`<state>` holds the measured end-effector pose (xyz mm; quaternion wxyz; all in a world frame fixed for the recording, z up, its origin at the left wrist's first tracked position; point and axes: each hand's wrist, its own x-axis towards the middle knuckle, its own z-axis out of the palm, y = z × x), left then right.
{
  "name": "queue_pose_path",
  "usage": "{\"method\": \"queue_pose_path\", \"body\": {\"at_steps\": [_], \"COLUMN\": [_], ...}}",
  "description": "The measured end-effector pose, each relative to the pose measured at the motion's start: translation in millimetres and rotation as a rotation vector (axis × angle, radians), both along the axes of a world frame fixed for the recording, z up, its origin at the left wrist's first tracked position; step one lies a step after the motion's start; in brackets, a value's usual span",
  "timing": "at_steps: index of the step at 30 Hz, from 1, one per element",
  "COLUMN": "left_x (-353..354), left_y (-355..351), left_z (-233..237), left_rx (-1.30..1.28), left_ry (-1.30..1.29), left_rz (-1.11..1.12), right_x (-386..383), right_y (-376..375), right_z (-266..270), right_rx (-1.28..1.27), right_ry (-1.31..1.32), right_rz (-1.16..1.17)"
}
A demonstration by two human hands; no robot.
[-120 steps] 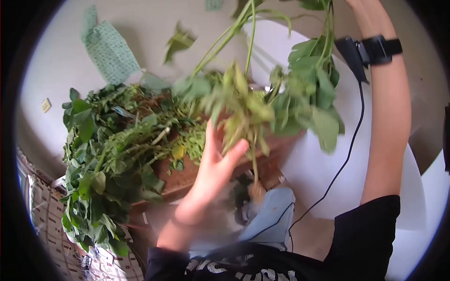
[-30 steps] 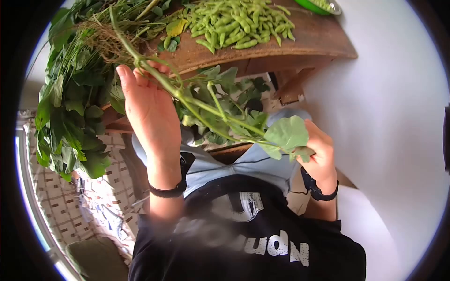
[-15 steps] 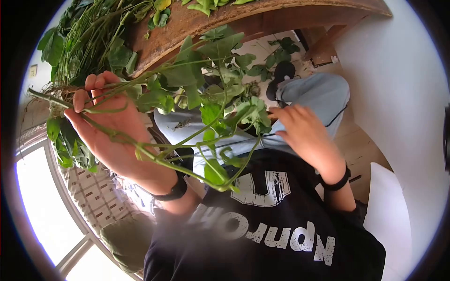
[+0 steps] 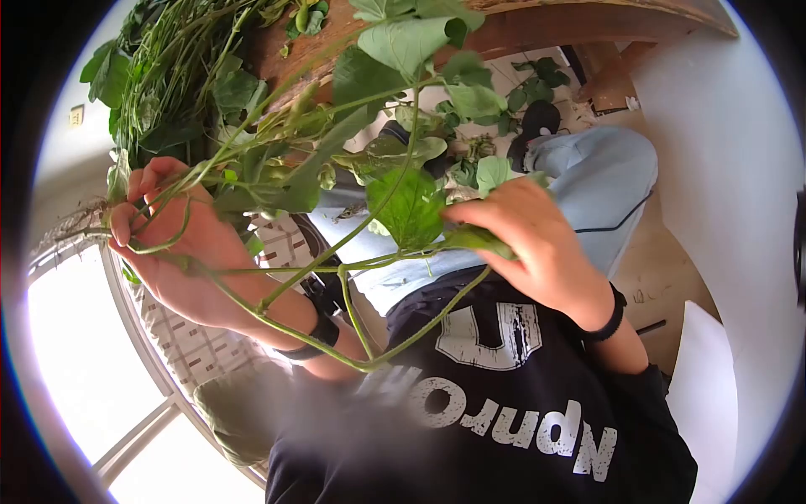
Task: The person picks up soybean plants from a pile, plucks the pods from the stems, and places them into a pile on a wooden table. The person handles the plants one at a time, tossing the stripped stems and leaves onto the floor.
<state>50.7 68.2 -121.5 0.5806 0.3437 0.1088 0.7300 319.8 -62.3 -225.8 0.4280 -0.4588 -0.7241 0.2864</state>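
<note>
A leafy green bean plant (image 4: 405, 210) stretches between my two hands in front of my lap. My left hand (image 4: 201, 265), palm up, pinches its thick stem near the root end with thumb and fingers. My right hand (image 4: 541, 252) is closed around a plump green pod (image 4: 480, 241) on one of the branches, with the thumb underneath. Thin bare stems sag between the hands and loop down over my black shirt. More leaves and a few pods hang at the upper part of the plant, some of them overlapping.
A heap of bean plants (image 4: 172, 92) hangs over the left end of the wooden table (image 4: 336, 21). Fallen leaves (image 4: 537, 80) lie on the floor by my shoe. A white wall (image 4: 714, 168) stands at the right, a bright window (image 4: 80, 361) at the left.
My right hand has come back from among the leaves toward my body and closed on a pod. The plant's stems have spread and shifted; my left hand keeps its pinch.
</note>
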Motion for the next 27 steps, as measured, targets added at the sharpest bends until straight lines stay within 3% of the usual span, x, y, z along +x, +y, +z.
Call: {"method": "queue_pose_path", "body": {"at_steps": [5, 7, 9, 11, 12, 14, 16, 17, 18, 19, 21, 23, 24, 27], "left_x": [9.6, 7.2, 7.3, 0.2, -1.5, 4.4, 1.8, -5.9, -10.0, -9.3, -6.1, -25.3, -36.8, -52.5], "left_y": [-8.3, -4.1, -6.4, -8.5, -8.7, -11.3, -12.9, -12.7, -13.8, -16.0, -21.7, -18.6, -15.6, -15.9], "left_z": [-0.4, 0.5, 4.2, 6.8, 8.6, 12.0, 14.1, 13.8, 14.0, 15.2, 17.4, 20.8, 22.6, 27.6], "left_rx": [0.041, 0.054, 0.059, 0.071, 0.095, 0.112, 0.132, 0.14, 0.147, 0.151, 0.167, 0.18, 0.185, 0.202], "left_ry": [0.146, 0.17, 0.156, 0.144, 0.14, 0.146, 0.148, 0.106, 0.065, 0.067, -0.005, -0.02, -0.038, 0.007], "left_rz": [0.215, 0.257, 0.3, 0.161, 0.163, 0.245, 0.312, 0.235, 0.158, 0.165, 0.091, 0.18, 0.264, 0.36], "right_x": [18.2, 20.6, 23.7, 27.6, 29.2, 30.8, 18.1, -8.8, -37.5, -58.3, -108.3, -136.8, -139.1, -115.3], "right_y": [-0.7, 3.1, -2.3, -9.6, -9.9, -10.4, -18.9, -11.0, -7.3, 7.0, 2.8, -2.7, -0.1, 21.5], "right_z": [-10.0, -17.8, -34.2, -54.0, -59.7, -71.5, -120.7, -127.5, -144.3, -122.5, -184.9, -207.4, -210.7, -232.7], "right_rx": [0.158, 0.111, 0.045, -0.191, -0.183, -0.769, -0.64, -0.516, -0.318, -0.365, -0.348, -0.132, -0.135, -0.002], "right_ry": [-0.161, -0.482, -0.541, -0.486, -0.481, -0.912, -0.628, -0.486, -0.137, 0.037, 0.151, 0.233, 0.235, -0.049], "right_rz": [-0.081, -0.21, -0.249, -0.516, -0.503, -0.309, 0.021, 0.065, 0.066, 0.231, 0.345, 0.104, 0.102, 0.238]}}
